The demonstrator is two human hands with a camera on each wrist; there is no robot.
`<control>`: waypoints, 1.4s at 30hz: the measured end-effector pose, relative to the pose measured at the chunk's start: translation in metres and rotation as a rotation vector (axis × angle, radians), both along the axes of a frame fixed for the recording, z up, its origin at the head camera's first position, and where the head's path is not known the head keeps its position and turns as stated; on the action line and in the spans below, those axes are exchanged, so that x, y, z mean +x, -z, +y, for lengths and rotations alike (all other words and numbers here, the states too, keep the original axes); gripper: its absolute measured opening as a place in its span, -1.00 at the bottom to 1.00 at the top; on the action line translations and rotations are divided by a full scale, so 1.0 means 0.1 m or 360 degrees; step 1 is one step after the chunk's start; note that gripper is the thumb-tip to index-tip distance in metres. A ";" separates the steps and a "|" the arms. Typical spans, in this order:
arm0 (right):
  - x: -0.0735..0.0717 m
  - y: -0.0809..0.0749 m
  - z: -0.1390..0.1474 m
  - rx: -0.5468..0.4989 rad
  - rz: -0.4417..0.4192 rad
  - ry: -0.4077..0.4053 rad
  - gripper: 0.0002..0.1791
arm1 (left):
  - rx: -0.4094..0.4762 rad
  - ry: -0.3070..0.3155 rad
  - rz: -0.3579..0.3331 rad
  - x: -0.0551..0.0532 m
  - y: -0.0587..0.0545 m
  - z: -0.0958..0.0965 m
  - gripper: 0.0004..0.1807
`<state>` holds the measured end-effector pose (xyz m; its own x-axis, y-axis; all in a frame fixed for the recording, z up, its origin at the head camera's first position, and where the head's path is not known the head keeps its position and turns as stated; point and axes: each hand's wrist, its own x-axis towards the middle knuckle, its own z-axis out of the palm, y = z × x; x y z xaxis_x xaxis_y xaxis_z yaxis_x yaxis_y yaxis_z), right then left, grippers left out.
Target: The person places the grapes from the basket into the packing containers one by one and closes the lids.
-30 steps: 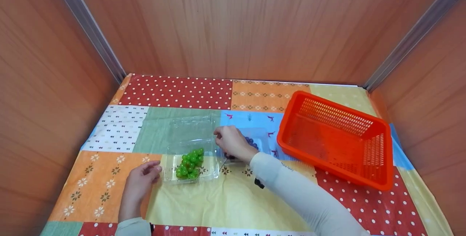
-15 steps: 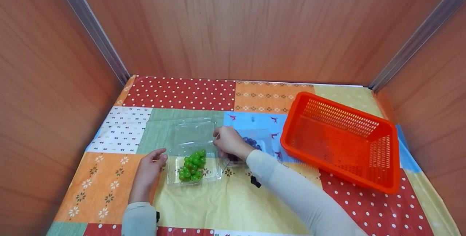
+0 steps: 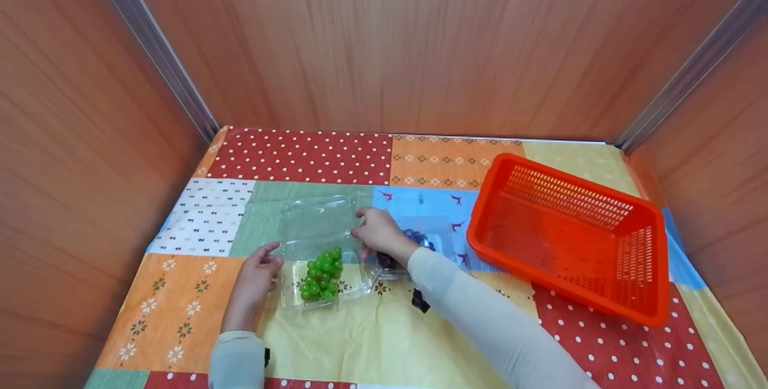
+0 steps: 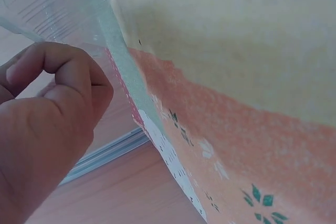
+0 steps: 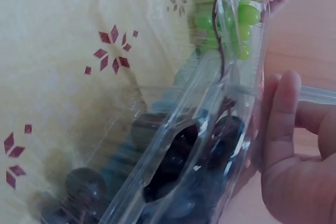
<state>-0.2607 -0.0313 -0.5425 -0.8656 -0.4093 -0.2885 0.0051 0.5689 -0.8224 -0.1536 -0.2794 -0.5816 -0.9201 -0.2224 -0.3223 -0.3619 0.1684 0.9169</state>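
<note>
A clear plastic clamshell box (image 3: pixel 288 293) lies with its lid (image 3: pixel 318 215) folded back behind it. Inside is a bunch of green grapes (image 3: pixel 322 275). At the box's left wall my left hand (image 3: pixel 257 275) holds the rim between curled fingers and thumb. My right hand (image 3: pixel 381 234) pinches the box's right rear corner near the hinge. Beneath the right wrist sits a second clear box (image 3: pixel 390 275) with dark purple grapes (image 5: pixel 178 161), partly hidden by that hand. A thin brown stem (image 5: pixel 217 35) shows along the plastic in the right wrist view.
An orange-red perforated plastic basket (image 3: pixel 564 245) stands to the right of the boxes. The table has a patchwork cloth (image 3: pixel 306 155), with wood-grain panels (image 3: pixel 414 41) at the back and both sides.
My left hand has moved right and forward to the green grapes' box, which is turned slightly now. The right hand stays at the box's corner. The whole view has shifted a little.
</note>
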 end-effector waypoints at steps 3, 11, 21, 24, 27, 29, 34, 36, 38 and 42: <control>0.00 0.01 0.00 -0.0076 -0.0076 0.0080 -0.36 | 0.0001 -0.0017 -0.0019 0.01 -0.01 0.01 -0.50; 0.00 -0.01 0.05 -0.0332 -0.0270 0.0118 -0.29 | 0.0001 -0.0052 -0.0047 0.00 -0.04 0.01 -0.51; -0.02 0.01 0.11 -0.0651 -0.0459 0.0062 -0.27 | 0.0058 -0.0100 -0.0003 0.01 -0.02 -0.04 -0.58; -0.02 0.01 0.10 -0.0684 -0.0476 0.0063 -0.27 | 0.0071 -0.0111 0.0018 0.01 -0.01 -0.05 -0.59; -0.03 0.01 0.09 -0.0712 -0.0487 0.0090 -0.24 | 0.0083 -0.0115 0.0051 0.00 -0.01 -0.05 -0.57; -0.04 0.02 0.10 -0.0719 -0.0494 0.0108 -0.22 | 0.0091 -0.0103 0.0077 -0.01 -0.02 -0.05 -0.52; -0.04 0.03 0.13 -0.0729 -0.0535 0.0128 -0.21 | 0.0166 -0.0118 0.0096 0.00 -0.06 -0.05 -0.54; -0.04 0.03 0.14 -0.0758 -0.0556 0.0140 -0.25 | 0.0224 -0.0149 0.0104 0.01 -0.08 -0.05 -0.60; -0.04 0.04 0.14 -0.0793 -0.0569 0.0163 -0.36 | 0.0272 -0.0172 0.0128 0.02 -0.11 -0.06 -0.57; -0.05 0.05 0.13 -0.0842 -0.0583 0.0185 -0.55 | 0.0349 -0.0167 0.0168 0.05 -0.16 -0.05 -0.34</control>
